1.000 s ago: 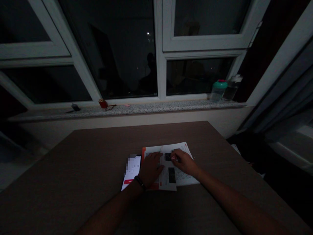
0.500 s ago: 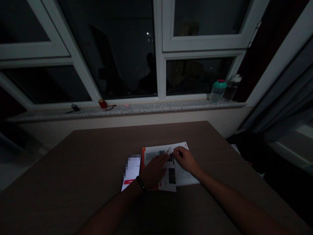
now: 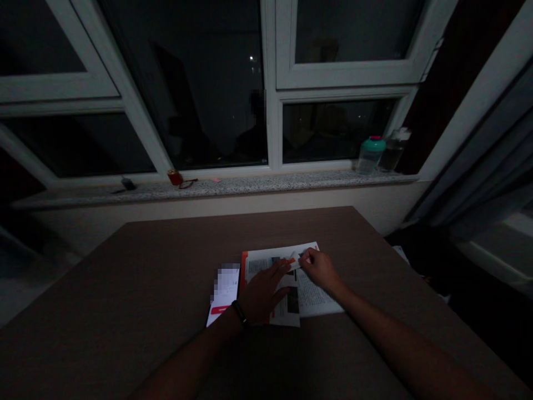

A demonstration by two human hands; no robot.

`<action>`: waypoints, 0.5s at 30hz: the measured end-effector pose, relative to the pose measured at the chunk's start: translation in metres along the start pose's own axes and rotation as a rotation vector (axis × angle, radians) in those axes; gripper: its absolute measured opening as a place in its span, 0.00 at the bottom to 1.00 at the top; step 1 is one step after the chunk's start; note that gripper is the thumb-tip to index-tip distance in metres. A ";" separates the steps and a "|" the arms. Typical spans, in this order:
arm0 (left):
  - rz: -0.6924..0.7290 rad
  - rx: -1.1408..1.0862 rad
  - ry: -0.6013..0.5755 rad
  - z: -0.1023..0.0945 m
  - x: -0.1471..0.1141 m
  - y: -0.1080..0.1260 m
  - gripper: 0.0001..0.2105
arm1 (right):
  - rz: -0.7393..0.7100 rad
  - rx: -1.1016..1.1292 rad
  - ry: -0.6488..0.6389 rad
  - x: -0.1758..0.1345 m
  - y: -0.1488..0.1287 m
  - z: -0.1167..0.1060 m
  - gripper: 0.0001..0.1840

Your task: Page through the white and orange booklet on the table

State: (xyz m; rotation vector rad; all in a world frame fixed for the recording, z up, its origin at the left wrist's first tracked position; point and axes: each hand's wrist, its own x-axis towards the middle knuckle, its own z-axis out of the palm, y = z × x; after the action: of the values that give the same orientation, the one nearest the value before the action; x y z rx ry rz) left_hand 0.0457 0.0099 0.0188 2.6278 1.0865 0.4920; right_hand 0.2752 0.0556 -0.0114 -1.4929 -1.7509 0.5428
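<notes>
A printed booklet (image 3: pixel 259 262) with an orange left edge lies on the brown table (image 3: pixel 175 250). My left hand (image 3: pixel 262 294) rests flat on it, fingers stretched out, a dark band round the wrist. Just right of its fingertips a narrow piece of paper (image 3: pixel 295 263), white with an orange patch, stands slightly raised. My right hand (image 3: pixel 318 268) is closed in a pinch at the right end of this paper; whether it is part of a page is unclear. Below the right hand shows a text-covered sheet (image 3: pixel 314 297). A phone (image 3: pixel 225 289) with a lit screen lies left of the booklet.
Beyond the table runs a speckled stone windowsill (image 3: pixel 258 184) under dark windows. On it stand a teal-lidded bottle (image 3: pixel 372 155), a clear bottle (image 3: pixel 392 153), a small red container (image 3: pixel 175 178) and a dark small object (image 3: pixel 127 183). A curtain (image 3: pixel 478 166) hangs at the right.
My right hand has moved slightly right, and more of the paper piece now shows between the hands, including its orange patch. My left hand stays on the booklet, its thumb a little farther out.
</notes>
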 end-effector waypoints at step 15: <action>-0.035 0.138 -0.015 -0.004 -0.001 -0.002 0.17 | -0.242 -0.369 0.048 0.002 0.001 -0.021 0.08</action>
State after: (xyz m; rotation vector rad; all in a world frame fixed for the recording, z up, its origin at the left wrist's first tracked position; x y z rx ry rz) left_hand 0.0424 0.0109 0.0220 2.7199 1.2005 0.4023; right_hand 0.2921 0.0543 0.0018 -1.4890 -2.0356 0.0588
